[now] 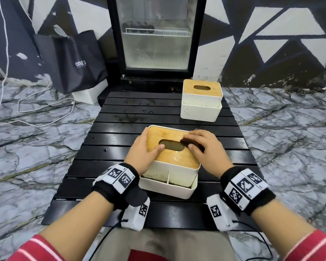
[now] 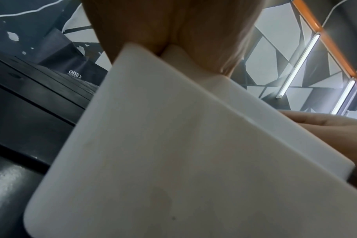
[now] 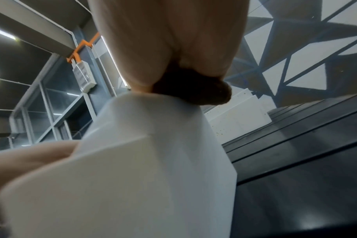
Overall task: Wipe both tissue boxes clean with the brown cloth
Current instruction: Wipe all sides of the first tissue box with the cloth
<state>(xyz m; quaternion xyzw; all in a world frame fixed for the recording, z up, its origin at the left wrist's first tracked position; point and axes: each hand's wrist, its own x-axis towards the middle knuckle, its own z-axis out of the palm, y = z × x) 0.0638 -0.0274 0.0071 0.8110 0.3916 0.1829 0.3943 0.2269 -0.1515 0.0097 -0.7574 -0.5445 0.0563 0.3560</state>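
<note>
Left hand [image 1: 141, 153] clasps the near tissue box [image 1: 177, 189] at its left edge, thumb on the lid [image 1: 179, 157]. Right hand [image 1: 205, 149] — fingers curled — presses the brown cloth [image 1: 191, 143] just right of the slot [image 1: 171, 145], which runs crosswise. The box sits mid-table [image 1: 120, 117].

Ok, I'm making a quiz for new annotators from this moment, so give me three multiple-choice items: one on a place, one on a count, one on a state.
1. Where is the cloth?
A) on top of the near box, under the right hand
B) on the floor
C) in the fridge

2. How many tissue boxes stand on the table?
A) one
B) two
C) four

3. What is the left hand doing?
A) hanging free
B) gripping the cloth
C) holding the near box's side

Answers:
1 A: the head view shows it pressed there.
2 B: the near box and the far box, no others.
3 C: it clasps the box's left side, thumb on top.
</note>
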